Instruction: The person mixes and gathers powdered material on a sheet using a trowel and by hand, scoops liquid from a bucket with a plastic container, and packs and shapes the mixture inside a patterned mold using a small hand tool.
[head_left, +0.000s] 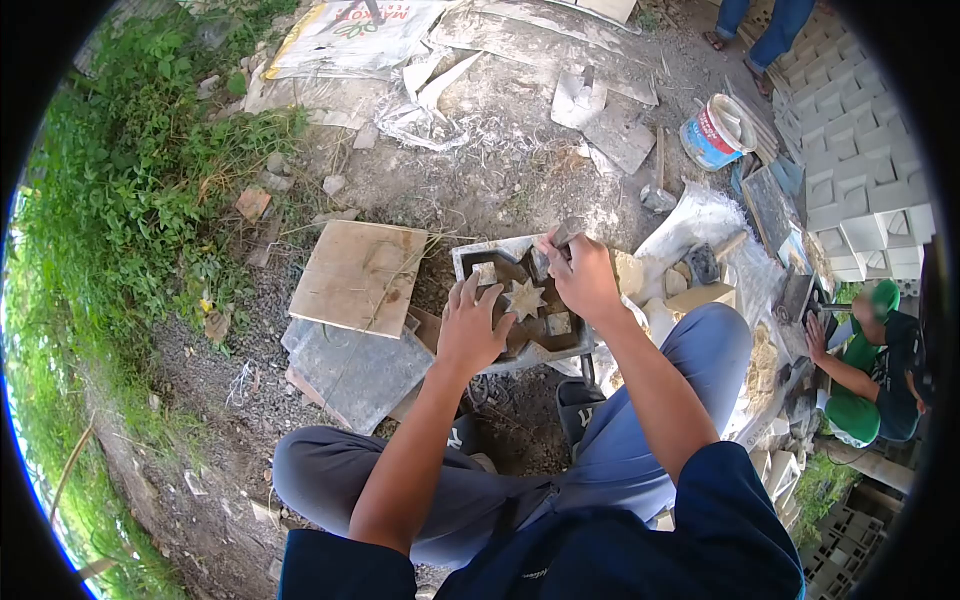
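Note:
A grey metal mould (462,262) with a star-shaped piece (524,297) at its centre lies on the ground between my knees. Small square blocks (558,324) sit in its corners. My left hand (470,325) rests over the mould's left side, fingers spread and nothing held. At the far right corner, my right hand (580,272) is closed around a small, dark grey flat piece (563,236). Most of that piece is hidden by the fingers, so its kind is unclear.
Left of the mould lies a wooden board (358,277) on dark slabs (355,370). A paint bucket (717,133) stands at upper right, near stacked pale blocks (860,150). Another person (870,360) crouches at right; someone's legs (765,35) show at top. Plants (120,160) grow left.

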